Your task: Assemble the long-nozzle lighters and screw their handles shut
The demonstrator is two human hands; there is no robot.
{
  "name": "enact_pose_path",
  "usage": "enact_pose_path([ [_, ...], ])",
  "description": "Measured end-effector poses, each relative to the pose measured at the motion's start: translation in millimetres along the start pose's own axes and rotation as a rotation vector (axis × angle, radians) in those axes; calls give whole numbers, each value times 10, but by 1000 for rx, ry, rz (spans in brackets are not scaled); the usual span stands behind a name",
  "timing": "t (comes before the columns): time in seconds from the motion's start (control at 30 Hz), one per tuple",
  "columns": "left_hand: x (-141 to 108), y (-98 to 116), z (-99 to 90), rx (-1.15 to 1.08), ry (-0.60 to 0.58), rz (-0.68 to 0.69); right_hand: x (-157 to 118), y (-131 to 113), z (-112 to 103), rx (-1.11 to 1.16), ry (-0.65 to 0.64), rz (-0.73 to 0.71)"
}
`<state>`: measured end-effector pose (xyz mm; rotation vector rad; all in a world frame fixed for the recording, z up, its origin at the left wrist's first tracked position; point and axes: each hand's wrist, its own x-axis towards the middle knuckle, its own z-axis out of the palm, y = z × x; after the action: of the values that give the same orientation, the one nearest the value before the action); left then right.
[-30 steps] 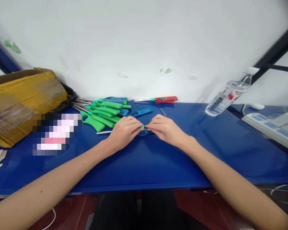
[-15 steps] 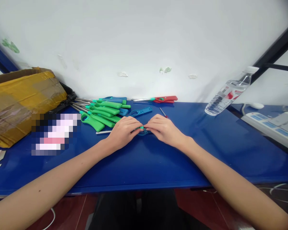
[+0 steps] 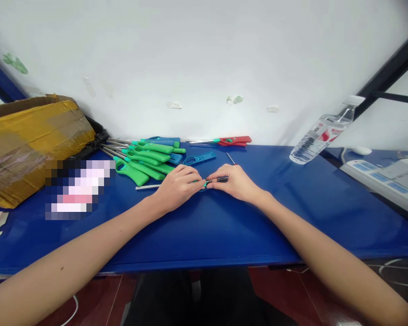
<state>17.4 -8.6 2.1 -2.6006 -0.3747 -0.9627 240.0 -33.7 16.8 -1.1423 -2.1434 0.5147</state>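
Observation:
Both hands meet at the middle of the blue table. My left hand pinches the teal end of a small blue lighter part that lies under the fingers. My right hand grips a thin dark piece at the same part, fingertips touching those of the left. Most of the part is hidden by the fingers. Just behind the hands lie a blue handle shell and a thin red-tipped screwdriver.
A heap of green and blue long-nosed lighters lies at the back left, a red one by the wall. A taped cardboard box stands far left. A tilted water bottle and a power strip are right.
My right hand has drawn slightly to the right, and a thin dark piece now shows between its fingers. The left hand stays in place.

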Motion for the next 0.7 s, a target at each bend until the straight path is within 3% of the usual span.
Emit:
enact_pose_path([
  [0.33, 7, -6, -10, 66, -8, 85, 26, 67, 28, 205, -35, 44],
  [0.57, -39, -143, -50, -35, -98, -208, 24, 37, 15, 134, 27, 13],
  [0.7, -76, -283, -148, -155, -276, -259, 21, 50, 19, 103, 42, 6],
])
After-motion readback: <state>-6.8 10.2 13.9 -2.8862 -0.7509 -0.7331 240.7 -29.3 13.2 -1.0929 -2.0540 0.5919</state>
